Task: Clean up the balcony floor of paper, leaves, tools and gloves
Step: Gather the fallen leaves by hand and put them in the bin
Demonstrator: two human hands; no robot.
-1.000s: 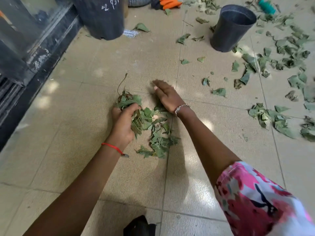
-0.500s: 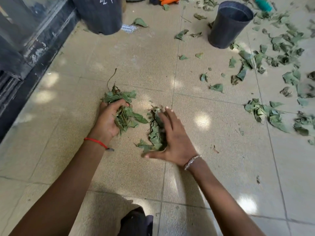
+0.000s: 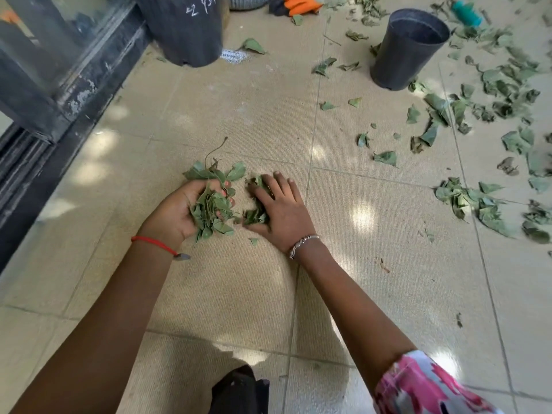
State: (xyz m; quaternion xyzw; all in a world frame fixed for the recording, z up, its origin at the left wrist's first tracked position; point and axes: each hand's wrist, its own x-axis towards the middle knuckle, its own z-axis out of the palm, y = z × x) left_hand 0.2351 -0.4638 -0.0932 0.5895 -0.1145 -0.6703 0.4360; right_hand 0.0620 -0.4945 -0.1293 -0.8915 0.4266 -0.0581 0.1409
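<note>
My left hand [image 3: 179, 213] is cupped round a bunch of green leaves [image 3: 210, 204] at the middle of the tiled floor, fingers curled over them. Beside it, my right hand [image 3: 282, 210] lies flat with straight fingers, pressing a small clump of leaves [image 3: 254, 212] against the floor toward the left hand. Many more loose leaves [image 3: 466, 198] are scattered over the tiles at the right. An orange glove [image 3: 300, 6] lies at the top edge. A teal tool handle [image 3: 466, 13] shows at the top right among leaves.
A small black pot [image 3: 409, 49] stands at the upper right. A larger black pot [image 3: 185, 28] with white writing stands at the top, with a scrap of paper [image 3: 234, 56] by its base. A dark glass door frame [image 3: 59, 94] runs along the left.
My right hand has swept its clump of leaves leftward until it sits against the left hand's bunch. My left hand keeps its hold on the leaves.
</note>
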